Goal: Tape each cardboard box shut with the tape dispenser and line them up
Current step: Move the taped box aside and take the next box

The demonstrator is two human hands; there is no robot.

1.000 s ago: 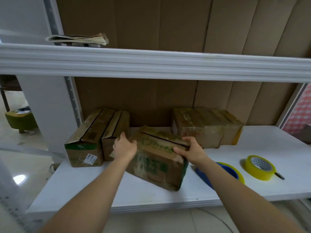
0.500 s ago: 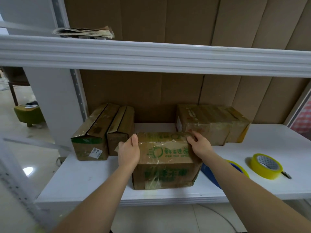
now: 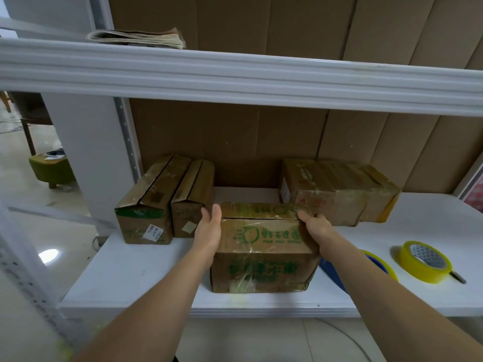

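A brown cardboard box with green print (image 3: 264, 246) stands square on the white shelf (image 3: 136, 273), near its front edge. My left hand (image 3: 209, 231) presses flat against the box's left side and my right hand (image 3: 315, 226) grips its upper right corner. Two narrow boxes (image 3: 167, 199) stand side by side at the back left. A larger taped box (image 3: 337, 189) sits at the back right. A blue tape dispenser (image 3: 376, 259) lies right of the held box, mostly hidden by my right forearm. A yellow tape roll (image 3: 424, 261) lies further right.
An upper white shelf (image 3: 235, 79) crosses the view, with a folded stack of papers (image 3: 138, 39) on it. Brown cardboard panels (image 3: 261, 142) line the back. A green stool (image 3: 52, 168) stands on the floor at left. A white upright post (image 3: 88, 152) borders the shelf's left end.
The box was tilted and turned a second ago; it now stands flat and square to the shelf front. Both hands stayed on its sides.
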